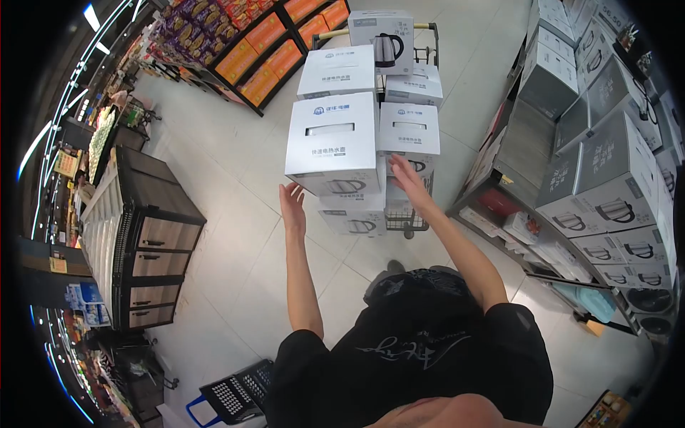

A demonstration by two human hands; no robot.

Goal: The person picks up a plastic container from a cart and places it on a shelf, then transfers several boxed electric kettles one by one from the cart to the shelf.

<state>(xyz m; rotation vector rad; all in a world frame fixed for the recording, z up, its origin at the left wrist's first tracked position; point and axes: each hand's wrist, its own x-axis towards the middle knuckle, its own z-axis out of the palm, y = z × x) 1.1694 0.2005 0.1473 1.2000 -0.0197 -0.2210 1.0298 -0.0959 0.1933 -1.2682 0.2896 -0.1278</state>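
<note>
In front of me, white electric kettle boxes are piled on a shopping cart [401,222]. The nearest top box [332,146] has a carry slot in its lid and kettle pictures on its sides. My left hand [292,205] is open by its lower left corner, fingers pointing up. To the right, my right hand [408,175] is open too, fingers stretched between this box and a smaller kettle box [409,132]. Another kettle box [351,220] lies lower in the pile. Farther back, one box [382,43] stands upright with a dark kettle printed on it.
Along the right runs a shelf [524,143] with stacked kettle boxes [592,171]. A wooden display stand [160,239] is at the left. Orange boxes [271,71] fill a rack at the back. A black basket with a blue handle [232,396] sits on the floor behind my left arm.
</note>
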